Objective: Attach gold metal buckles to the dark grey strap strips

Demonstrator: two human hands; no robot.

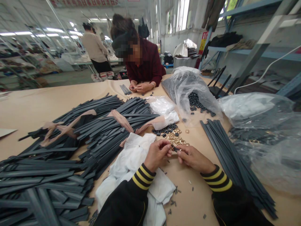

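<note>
My left hand (157,154) and my right hand (194,159) are close together above the table, fingertips pinched from both sides on a small dark strap piece (174,148). A bit of gold metal shows at its edge, but the fingers cover most of it. Just beyond my fingers lies a heap of gold metal buckles (176,137), with a pile of small dark loops (166,129) behind it. Under my left forearm is a crumpled white cloth (134,153). Small dark offcuts (173,203) are scattered between my sleeves.
Bundles of dark straps (117,125) spread over the left side, some tied with pinkish fabric. More straps (235,163) lie at right, beside clear plastic bags (263,110). An open bag (188,84) spills dark loops. Across the table, a person (148,59) handles small parts.
</note>
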